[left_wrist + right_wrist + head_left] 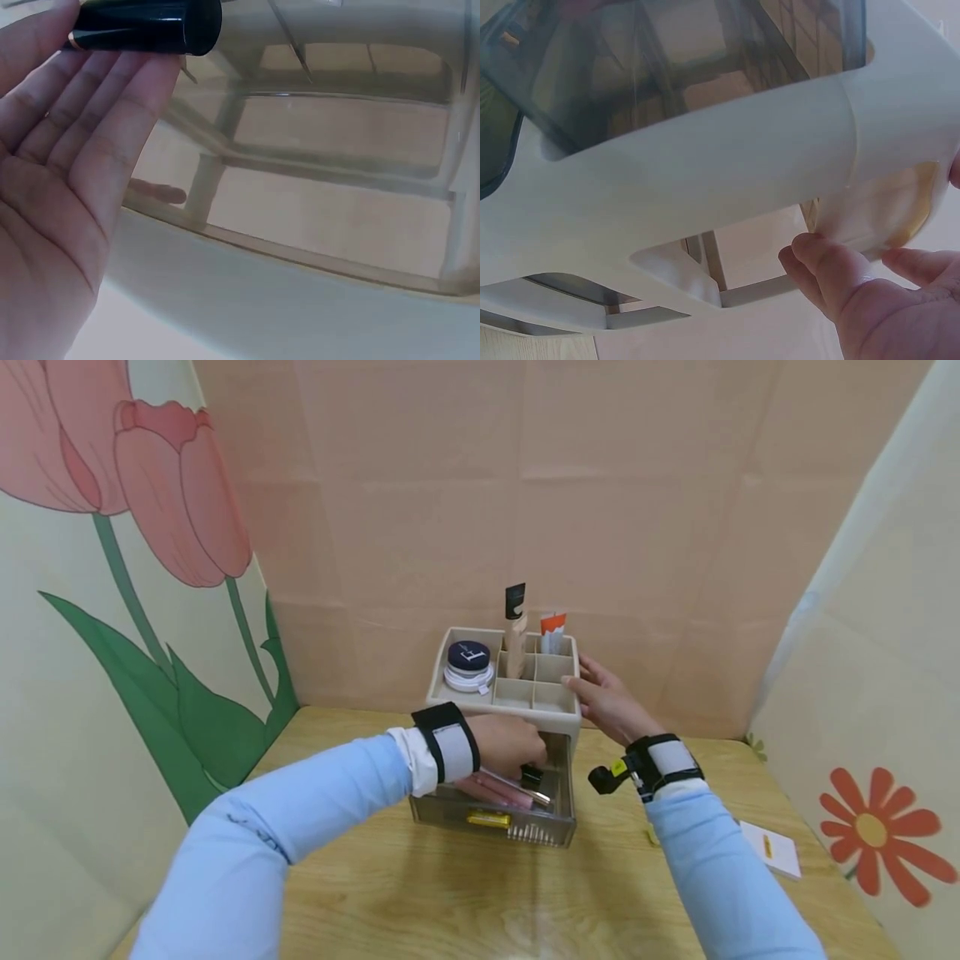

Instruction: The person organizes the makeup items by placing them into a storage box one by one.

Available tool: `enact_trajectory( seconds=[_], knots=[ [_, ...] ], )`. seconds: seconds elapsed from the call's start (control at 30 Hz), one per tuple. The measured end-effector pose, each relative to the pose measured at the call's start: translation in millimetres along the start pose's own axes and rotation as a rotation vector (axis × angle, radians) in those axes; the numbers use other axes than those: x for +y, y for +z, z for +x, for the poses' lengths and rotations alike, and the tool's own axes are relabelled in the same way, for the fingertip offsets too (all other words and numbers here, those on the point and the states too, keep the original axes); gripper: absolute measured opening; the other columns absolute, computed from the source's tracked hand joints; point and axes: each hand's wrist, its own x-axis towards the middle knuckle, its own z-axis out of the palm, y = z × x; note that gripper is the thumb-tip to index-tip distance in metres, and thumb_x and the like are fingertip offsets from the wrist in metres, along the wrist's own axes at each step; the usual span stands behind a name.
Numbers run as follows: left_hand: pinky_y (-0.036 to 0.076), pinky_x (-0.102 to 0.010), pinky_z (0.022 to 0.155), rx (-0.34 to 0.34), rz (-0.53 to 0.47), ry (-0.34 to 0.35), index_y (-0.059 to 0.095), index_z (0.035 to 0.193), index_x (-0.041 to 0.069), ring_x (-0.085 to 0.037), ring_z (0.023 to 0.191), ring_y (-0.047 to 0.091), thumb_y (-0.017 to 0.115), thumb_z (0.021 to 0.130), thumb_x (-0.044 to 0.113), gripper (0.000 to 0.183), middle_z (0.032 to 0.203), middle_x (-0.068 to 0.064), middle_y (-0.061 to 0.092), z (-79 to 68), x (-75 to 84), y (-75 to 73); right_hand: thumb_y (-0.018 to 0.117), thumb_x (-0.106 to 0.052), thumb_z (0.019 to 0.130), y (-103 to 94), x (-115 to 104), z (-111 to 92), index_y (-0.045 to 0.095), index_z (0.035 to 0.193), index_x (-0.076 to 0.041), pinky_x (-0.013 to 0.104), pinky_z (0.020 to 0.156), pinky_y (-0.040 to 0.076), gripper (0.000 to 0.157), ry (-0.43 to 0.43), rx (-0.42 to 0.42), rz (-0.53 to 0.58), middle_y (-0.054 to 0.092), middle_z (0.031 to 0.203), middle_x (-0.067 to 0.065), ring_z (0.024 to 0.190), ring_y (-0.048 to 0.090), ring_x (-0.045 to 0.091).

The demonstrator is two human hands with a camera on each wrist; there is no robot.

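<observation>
My left hand [506, 743] reaches down into the pulled-out smoky clear drawer [450, 812] of a cream cosmetics organizer [551, 720]. In the left wrist view its thumb and fingertips pinch a glossy black lipstick tube [142, 26] with a thin gold ring. Pink tubes [487, 789] lie in the drawer below that hand. My right hand [611, 702] holds the organizer's right side near the top, thumb at the rim and the other fingers along the outer wall. In the right wrist view, fingertips [814, 255] touch the organizer's edge.
On top, a navy round compact [468, 655] sits on a white one at left. A beige tube with a black end [516, 635] and an orange-white tube [552, 631] stand in compartments. A white card-like item [772, 850] lies at right; a wall stands close behind.
</observation>
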Motion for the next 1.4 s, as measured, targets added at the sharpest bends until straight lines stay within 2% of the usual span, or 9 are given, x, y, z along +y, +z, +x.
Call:
enact_trajectory(
  seconds=[0.17,0.4,0.53,0.67,0.8,0.93,1.03,1.17,1.4],
  knots=[
    [0.047,-0.023,0.071,0.004,-0.046,0.009,0.075,0.101,0.016,-0.009,0.077,0.06,0.07,0.085,0.008,0.019,0.086,0.007,0.068,-6.3,-2.4,-2.9,0.047,-0.028,0.103,1.1,-1,0,0.007,0.158,-0.028,0.055,0.104,0.033,0.068,-0.002,-0.007,-0.013,0.01,0.161,0.012,0.137,0.029,0.04],
    [0.048,-0.022,0.072,0.066,-0.094,0.054,0.075,0.105,0.012,-0.009,0.078,0.061,0.07,0.084,0.006,0.021,0.091,0.004,0.07,-22.2,-4.0,-8.5,0.048,-0.028,0.103,0.8,0,1,0.008,0.157,-0.028,0.056,0.105,0.032,0.067,-0.005,0.002,-0.006,0.01,0.161,0.012,0.138,0.027,0.04],
    [0.049,-0.022,0.077,0.064,-0.159,0.033,0.073,0.108,0.011,-0.009,0.085,0.063,0.07,0.086,0.007,0.023,0.098,0.001,0.07,-35.0,-0.5,-15.9,0.047,-0.027,0.103,0.0,-1,2,0.007,0.158,-0.026,0.056,0.105,0.032,0.067,-0.004,0.005,-0.014,0.011,0.16,0.013,0.137,0.028,0.04],
    [0.048,-0.022,0.081,0.076,-0.184,-0.001,0.072,0.111,0.012,-0.008,0.09,0.062,0.07,0.088,0.01,0.023,0.103,0.001,0.07,-47.6,2.4,-21.9,0.047,-0.025,0.104,-0.5,-1,3,0.006,0.158,-0.024,0.055,0.105,0.033,0.067,-0.007,0.003,-0.008,0.011,0.16,0.014,0.137,0.029,0.041],
    [0.046,-0.021,0.072,0.123,-0.189,-0.009,0.073,0.106,0.012,-0.007,0.08,0.058,0.07,0.088,0.012,0.018,0.091,0.005,0.067,-62.1,6.9,-26.4,0.046,-0.024,0.104,-0.5,-1,3,0.006,0.158,-0.023,0.054,0.105,0.033,0.068,-0.005,-0.003,0.001,0.011,0.16,0.014,0.137,0.03,0.039],
    [0.043,-0.022,0.064,0.208,-0.16,0.014,0.073,0.097,0.013,-0.007,0.071,0.053,0.072,0.087,0.015,0.01,0.081,0.008,0.061,-77.7,16.1,-28.7,0.047,-0.025,0.104,0.5,-1,3,0.006,0.158,-0.025,0.054,0.105,0.033,0.068,0.003,0.004,-0.006,0.011,0.16,0.013,0.137,0.029,0.039],
    [0.043,-0.022,0.063,0.268,-0.161,0.038,0.073,0.092,0.012,-0.006,0.069,0.054,0.073,0.087,0.02,0.009,0.079,0.009,0.062,-87.3,24.9,-26.0,0.047,-0.027,0.104,1.7,-1,1,0.006,0.158,-0.027,0.055,0.106,0.031,0.068,0.019,0.003,-0.014,0.009,0.161,0.012,0.139,0.027,0.039],
    [0.045,-0.019,0.063,0.314,-0.16,0.032,0.074,0.096,0.013,-0.005,0.07,0.056,0.075,0.087,0.024,0.015,0.083,0.008,0.066,-99.0,37.6,-19.7,0.047,-0.028,0.104,2.0,-1,1,0.005,0.157,-0.028,0.055,0.106,0.031,0.068,0.014,-0.001,-0.018,0.008,0.161,0.011,0.139,0.026,0.039],
    [0.051,-0.017,0.068,0.389,0.005,0.034,0.069,0.118,0.017,-0.007,0.077,0.064,0.076,0.085,0.025,0.035,0.098,0.003,0.071,-107.4,55.6,0.9,0.046,-0.025,0.104,-0.7,-1,5,0.005,0.158,-0.025,0.055,0.105,0.031,0.068,0.002,-0.007,-0.01,0.009,0.161,0.013,0.139,0.026,0.04]
  ],
)
